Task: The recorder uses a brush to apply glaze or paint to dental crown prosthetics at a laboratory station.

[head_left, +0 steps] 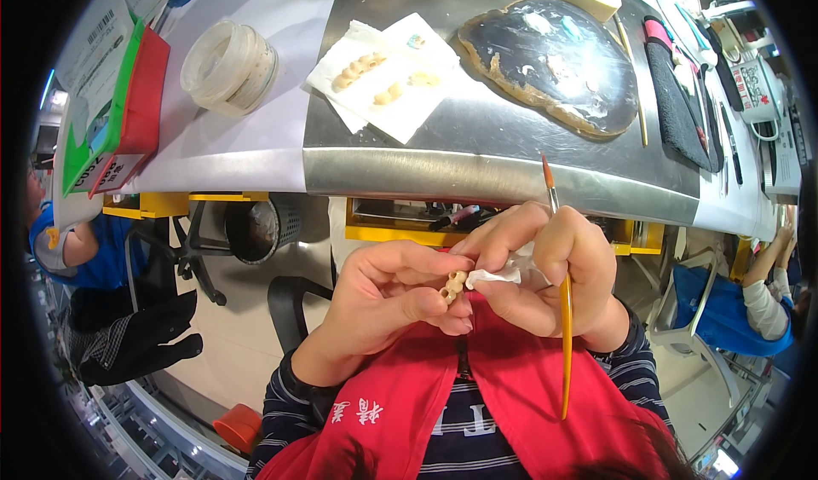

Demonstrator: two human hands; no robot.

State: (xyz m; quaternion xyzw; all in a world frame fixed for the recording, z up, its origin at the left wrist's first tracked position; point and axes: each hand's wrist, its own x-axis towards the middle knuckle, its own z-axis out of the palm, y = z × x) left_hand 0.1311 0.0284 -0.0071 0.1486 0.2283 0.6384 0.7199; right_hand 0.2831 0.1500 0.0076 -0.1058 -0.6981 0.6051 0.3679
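Observation:
My left hand (pixel 394 297) pinches a small cream dental bridge (pixel 453 286) between thumb and fingers, its hollow undersides partly showing. Close against it, my right hand (pixel 545 267) grips a crumpled white tissue (pixel 494 276) between thumb and forefinger. A slim paintbrush (pixel 567 335) with a yellow handle and reddish tip is also tucked in the right fingers, tip pointing up. Both hands are in front of my chest, just off the bench edge. On the bench, more tooth-coloured dental pieces (pixel 358 70) lie on white paper tissues (pixel 413 126).
A dark stone-like palette (pixel 554 66) with white smears rests on the metal bench top (pixel 366 160). Left stand a clear jar (pixel 228 68) and a red-green box (pixel 128 96). Right are a dark tool pouch (pixel 677 105) and a white mug (pixel 757 88). Two people in blue sit at either side.

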